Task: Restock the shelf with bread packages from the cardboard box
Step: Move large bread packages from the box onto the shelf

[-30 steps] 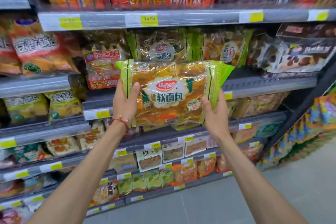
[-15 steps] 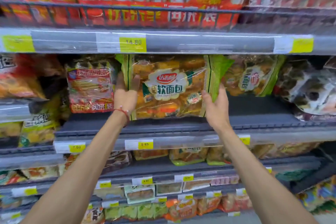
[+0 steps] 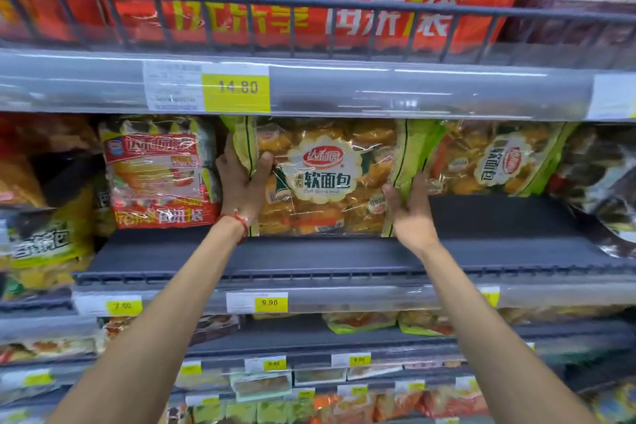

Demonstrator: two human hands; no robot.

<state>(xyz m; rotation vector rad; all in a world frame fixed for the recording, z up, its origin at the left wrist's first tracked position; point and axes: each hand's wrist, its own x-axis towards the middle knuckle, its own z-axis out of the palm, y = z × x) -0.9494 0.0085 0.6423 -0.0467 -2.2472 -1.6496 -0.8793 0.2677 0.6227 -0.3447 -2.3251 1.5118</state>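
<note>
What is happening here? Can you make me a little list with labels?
Held thing: green-edged clear plastic bread bag, upright
Left grip: left hand holds the bag's left edge
Right grip: right hand holds its lower right edge
Where: on the dark grey metal shelf
Left neighbour: red-labelled clear bread pack
Right neighbour: matching green-edged bread bag
Tag below: yellow price label, 9.90

The pack (image 3: 323,179) stands upright on the shelf (image 3: 309,255), set back from its front edge, with the left hand (image 3: 241,179) at its left side and the right hand (image 3: 409,206) at its lower right corner. A second pack (image 3: 158,172) stands just left of the left hand, and a third pack (image 3: 495,162), turned sideways, sits just right of the first. One price tag (image 3: 235,88) sits on the rail above, another tag (image 3: 270,302) on the rail below
</note>
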